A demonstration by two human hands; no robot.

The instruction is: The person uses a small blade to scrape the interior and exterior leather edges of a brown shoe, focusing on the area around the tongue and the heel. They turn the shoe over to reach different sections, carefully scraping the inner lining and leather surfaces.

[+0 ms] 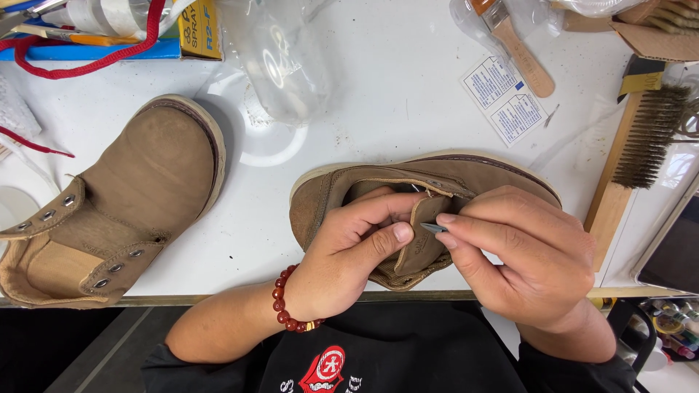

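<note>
Left hand (357,244) is pinching the tongue (421,236) of one tan shoe (437,178) at the near desk (393,109) edge; right hand (524,255) is gripping a small grey tool (434,228) against it. Second shoe (124,204) is sitting left, apart. One wire brush (641,145) right; open room between.

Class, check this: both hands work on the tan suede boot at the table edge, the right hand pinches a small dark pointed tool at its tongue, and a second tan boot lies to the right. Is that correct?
One detail is wrong. In the head view the second tan boot lies to the left, not the right. The rest stands: both hands, left hand and right hand, work on the tan suede boot, the right pinching the small dark pointed tool.
</note>
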